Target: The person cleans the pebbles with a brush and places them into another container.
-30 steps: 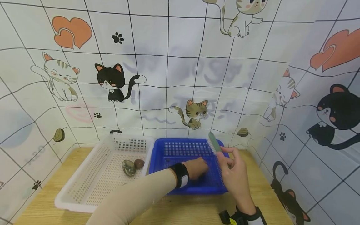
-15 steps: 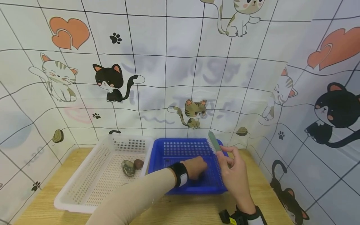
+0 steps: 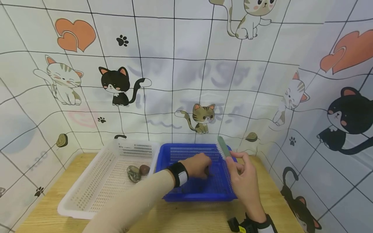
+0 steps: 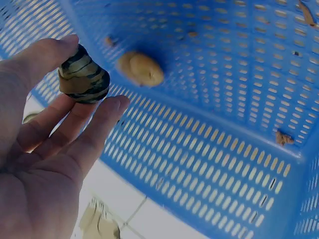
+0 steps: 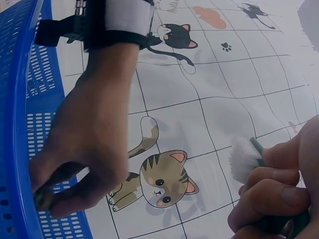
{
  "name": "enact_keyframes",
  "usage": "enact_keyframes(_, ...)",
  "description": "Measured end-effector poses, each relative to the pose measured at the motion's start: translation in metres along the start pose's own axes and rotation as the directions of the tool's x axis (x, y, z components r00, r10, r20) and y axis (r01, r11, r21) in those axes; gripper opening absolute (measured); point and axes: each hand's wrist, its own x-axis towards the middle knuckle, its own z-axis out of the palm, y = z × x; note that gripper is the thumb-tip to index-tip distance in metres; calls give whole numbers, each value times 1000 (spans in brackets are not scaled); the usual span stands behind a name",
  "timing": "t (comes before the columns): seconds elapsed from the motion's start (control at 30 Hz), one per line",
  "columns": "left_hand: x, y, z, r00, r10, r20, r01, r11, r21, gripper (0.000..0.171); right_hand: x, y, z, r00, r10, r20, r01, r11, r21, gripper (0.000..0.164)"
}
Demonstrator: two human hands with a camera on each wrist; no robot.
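Observation:
Inside the blue basket (image 3: 201,196), my left hand (image 3: 198,165) pinches a dark stone with tan stripes (image 4: 84,77) between thumb and fingertips. A yellowish stone (image 4: 141,68) lies on the basket floor close by in the left wrist view. My right hand (image 3: 244,179) grips a small green brush (image 3: 223,148) by its handle, above the right side of the blue basket. The brush's white bristles (image 5: 242,160) face left in the head view. Most of the handle is hidden in the fingers.
Left of the blue basket stands a white basket (image 3: 68,197) holding a mottled green stone (image 3: 133,174) and a reddish-brown stone (image 3: 144,169). Small brown crumbs (image 4: 284,138) lie in the blue basket. A cat-patterned sheet (image 3: 186,81) rises behind the wooden table (image 3: 186,216).
My left hand has lifted and shifted slightly left and back within the blue basket, with the stone in its fingers. The right hand and brush have barely moved.

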Motion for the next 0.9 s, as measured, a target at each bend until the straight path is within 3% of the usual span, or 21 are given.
enact_keyframes(0.1,-10,-2,-17,999,-21,-45,19,999,-42,23,0,-1,1,1000,11,4,-11,1000,-4,32)
enact_keyframes(0.23,-29,1,-40,992,-63,-110,48,989,-138,38,0,-3,2,1000,19,7,-19,1000,-14,34)
enact_keyframes(0.37,-53,7,-59,981,-107,-161,59,958,-281,50,-2,-4,5,1000,2,11,-2,1000,-13,33)
enact_keyframes(0.5,-73,9,-66,964,-142,-224,34,904,-426,52,-4,-3,9,999,-44,13,44,999,21,29)
enact_keyframes(0.7,-102,13,-68,931,-190,-310,-52,774,-631,51,-10,-9,14,994,-96,50,91,991,103,25)
enact_keyframes(0.9,-131,24,-69,916,-197,-349,-167,603,-780,49,-18,-14,23,978,-179,109,158,971,179,24)
